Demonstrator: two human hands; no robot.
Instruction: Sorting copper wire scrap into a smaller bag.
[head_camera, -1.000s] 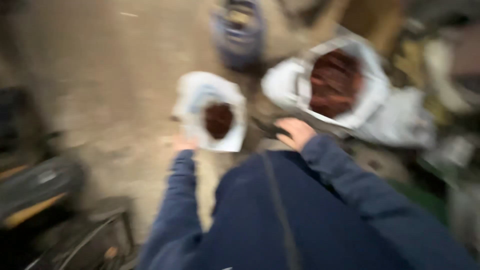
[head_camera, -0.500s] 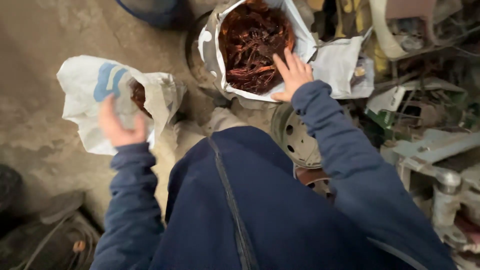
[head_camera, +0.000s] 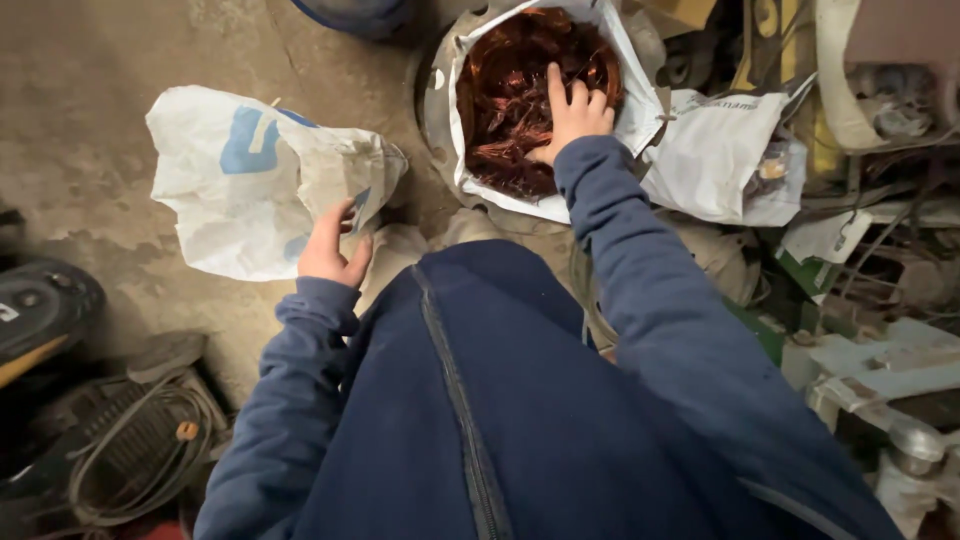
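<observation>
My left hand (head_camera: 335, 245) grips the lower right edge of a crumpled white bag with blue print (head_camera: 245, 180), which lies on the dirty concrete floor. My right hand (head_camera: 570, 110) reaches forward into an open white sack (head_camera: 620, 105), its fingers spread flat on a tangle of reddish copper wire (head_camera: 505, 95). Nothing is closed in that hand. My dark blue jacket (head_camera: 500, 400) fills the lower middle of the view.
A second white bag (head_camera: 720, 155) lies to the right of the sack. Metal scrap and machine parts (head_camera: 870, 350) crowd the right side. A black device with a coiled cable (head_camera: 130, 450) sits at lower left. A blue container (head_camera: 355, 12) stands at the top.
The view has steadied and shifted. My right hand moved from the sack's rim onto the copper wire. My left hand dropped from the bag's opening to its lower edge.
</observation>
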